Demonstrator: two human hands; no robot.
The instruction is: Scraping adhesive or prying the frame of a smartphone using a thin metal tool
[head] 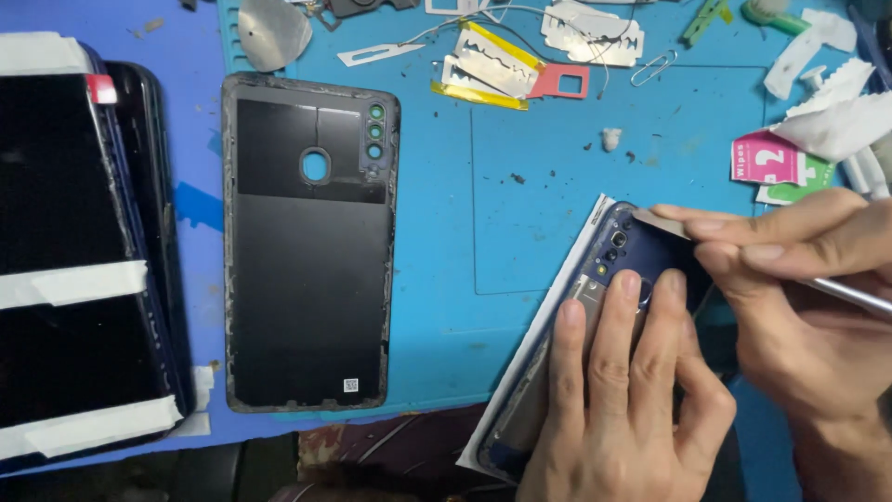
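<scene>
Head view, lower right: my left hand (623, 400) presses fingers flat on phone (595, 307); right hand (799, 270) pinches tool (850, 294), prying; next needs steady leverage.

1. A small white square label with a dark printed code (350, 385) sits on the inside of the black phone back cover (311, 246), near its bottom right corner.
2. A pink and white wipe sachet (767, 159) lies well to the right of the cover, level with its upper part.
3. A green and white sachet (799, 184) is tucked partly under the pink one.
4. Two dark phone screens (65, 251), crossed by white tape strips, lie stacked left of the cover.
</scene>
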